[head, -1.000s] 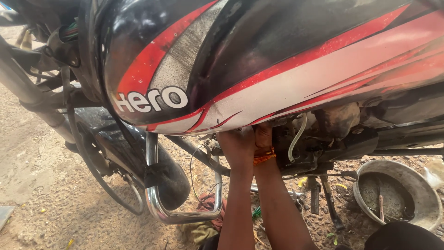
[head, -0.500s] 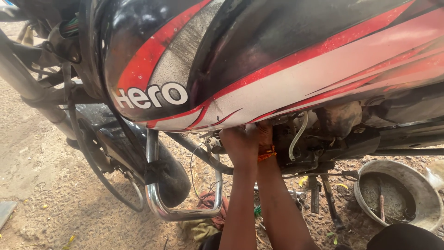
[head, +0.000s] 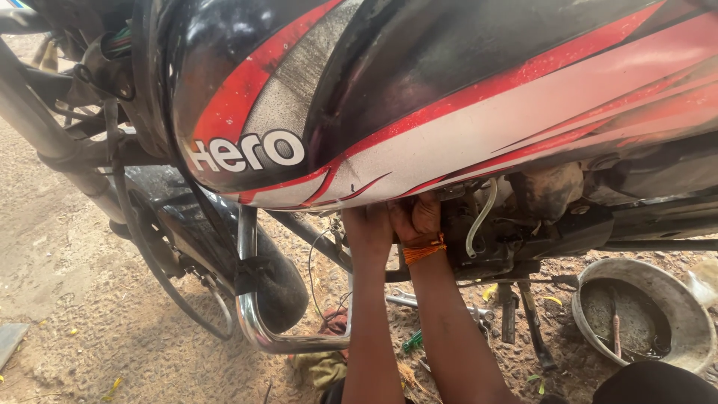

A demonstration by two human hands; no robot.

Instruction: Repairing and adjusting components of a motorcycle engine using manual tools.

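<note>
hands: our left hand (head: 368, 224) and right hand (head: 416, 218) reach under the glossy black-and-red motorcycle fuel tank (head: 449, 97), centre frame; grip hidden, we cannot tell | risk: working blind, fingers may slip against the grimy engine block (head: 523, 217)

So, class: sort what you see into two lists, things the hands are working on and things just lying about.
In hand: left hand, right hand, engine under the fuel tank.

Lying about: metal basin, green-handled screwdriver, rag, wrench.
</note>
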